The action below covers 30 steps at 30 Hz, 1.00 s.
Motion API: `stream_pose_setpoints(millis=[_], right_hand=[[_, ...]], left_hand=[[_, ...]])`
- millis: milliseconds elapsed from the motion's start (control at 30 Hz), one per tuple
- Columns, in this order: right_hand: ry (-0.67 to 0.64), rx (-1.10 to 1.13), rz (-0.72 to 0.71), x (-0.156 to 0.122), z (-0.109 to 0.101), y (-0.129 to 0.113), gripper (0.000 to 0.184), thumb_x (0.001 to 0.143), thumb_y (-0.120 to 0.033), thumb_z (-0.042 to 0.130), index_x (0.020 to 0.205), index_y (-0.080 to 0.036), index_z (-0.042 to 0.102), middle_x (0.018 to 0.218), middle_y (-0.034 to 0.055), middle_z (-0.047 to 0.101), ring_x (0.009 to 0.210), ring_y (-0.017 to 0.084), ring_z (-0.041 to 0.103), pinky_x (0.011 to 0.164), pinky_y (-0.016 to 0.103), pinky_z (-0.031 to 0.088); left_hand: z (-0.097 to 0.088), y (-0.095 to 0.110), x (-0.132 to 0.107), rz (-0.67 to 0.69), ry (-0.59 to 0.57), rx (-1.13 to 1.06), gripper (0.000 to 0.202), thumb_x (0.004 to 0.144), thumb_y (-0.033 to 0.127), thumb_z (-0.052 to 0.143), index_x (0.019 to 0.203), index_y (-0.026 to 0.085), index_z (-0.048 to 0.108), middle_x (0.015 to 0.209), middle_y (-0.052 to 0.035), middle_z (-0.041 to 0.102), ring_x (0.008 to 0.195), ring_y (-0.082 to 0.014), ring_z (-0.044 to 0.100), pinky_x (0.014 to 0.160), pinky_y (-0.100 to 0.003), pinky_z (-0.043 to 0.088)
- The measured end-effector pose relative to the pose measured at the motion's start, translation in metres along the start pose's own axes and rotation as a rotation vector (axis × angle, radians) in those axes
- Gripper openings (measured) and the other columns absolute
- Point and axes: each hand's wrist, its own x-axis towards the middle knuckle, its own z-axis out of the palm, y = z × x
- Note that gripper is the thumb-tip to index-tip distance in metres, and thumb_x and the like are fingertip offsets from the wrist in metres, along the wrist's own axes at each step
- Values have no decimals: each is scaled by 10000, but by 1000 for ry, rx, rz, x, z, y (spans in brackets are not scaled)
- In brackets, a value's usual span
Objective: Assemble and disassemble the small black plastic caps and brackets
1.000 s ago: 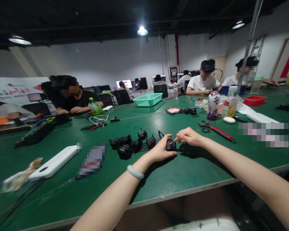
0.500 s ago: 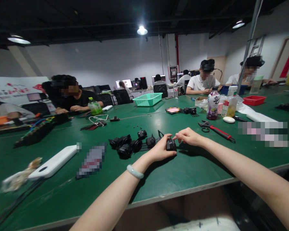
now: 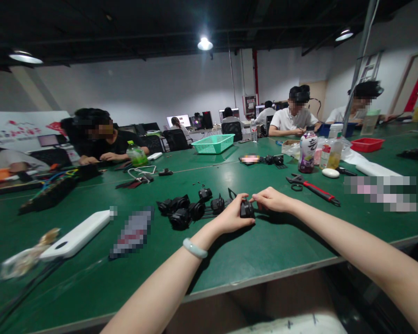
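1. Green table (image 3: 264, 250), co-workers seated along the far side. Scene matches 0.5 s back, with barely any camera shift.
2. Only change I see: right hand (image 3: 273, 200) sits slightly lower, closer onto the part (image 3: 246, 209).
3. Left hand (image 3: 231, 218) is curled tight round the part, which is down at the table surface, centre, near my edge.
4. Right hand's fingertips are pinched together on the part's top right.
5. Pile (image 3: 184, 211) of similar black pieces lies just left of my left hand. Cutters (image 3: 313, 188) are well off to the right.
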Motion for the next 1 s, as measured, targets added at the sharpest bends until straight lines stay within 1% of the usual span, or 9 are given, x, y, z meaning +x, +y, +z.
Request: stream_pose_setpoints(millis=[100, 200, 333, 500, 633, 867, 1000], right_hand=[[33, -11, -52, 0, -4, -1, 584, 816, -512, 271, 603, -90, 613, 546, 34, 568, 520, 103, 472, 548, 205, 328], [62, -3, -118, -1, -8, -4, 544, 806, -505, 313, 676, -95, 646, 557, 36, 575, 519, 101, 479, 544, 201, 331], [56, 23, -164, -2, -9, -7, 520, 805, -493, 330, 736, -97, 660, 546, 35, 570, 503, 95, 483, 534, 195, 337], [44, 24, -137, -2, -6, -6, 523, 806, -493, 327, 750, -97, 663, 558, 41, 580, 504, 97, 490, 529, 197, 339], [47, 22, -111, -2, -5, -5, 532, 810, -493, 315, 749, -96, 663, 555, 38, 577, 494, 93, 480, 516, 196, 330], [50, 0, -116, -1, -4, -4, 536, 810, -488, 316, 687, -89, 653, 540, 30, 566, 494, 97, 466, 518, 203, 320], [32, 6, -102, -1, -3, -1, 530, 808, -488, 317, 731, -85, 652, 564, 25, 575, 499, 96, 456, 512, 203, 316]], left_hand=[[0, 0, 0, 7, 1, -2, 678, 587, 264, 653, 1161, 153, 308, 1079, -92, 458, 1003, -223, 454, 872, -353, 351], [0, -1, 0, 3, 8, -13, 679, 585, 270, 657, 1159, 158, 313, 1079, -91, 458, 1007, -228, 451, 874, -361, 349], [0, 0, 0, -11, 11, -26, 691, 576, 275, 665, 1161, 158, 315, 1072, -91, 463, 1004, -232, 453, 878, -368, 344], [0, 0, 0, -18, 22, -48, 686, 569, 256, 667, 1158, 162, 326, 1065, -85, 467, 1007, -232, 450, 881, -373, 340], [-1, 0, 0, -21, 9, -41, 683, 574, 266, 664, 1157, 159, 325, 1065, -88, 465, 1011, -234, 447, 883, -376, 339], [-1, 1, 0, -20, 6, -46, 678, 577, 259, 660, 1157, 156, 322, 1070, -89, 464, 1013, -228, 446, 886, -368, 338], [-1, 3, 0, -25, 12, -56, 673, 571, 247, 661, 1150, 158, 329, 1060, -80, 468, 1002, -227, 451, 879, -365, 344]])
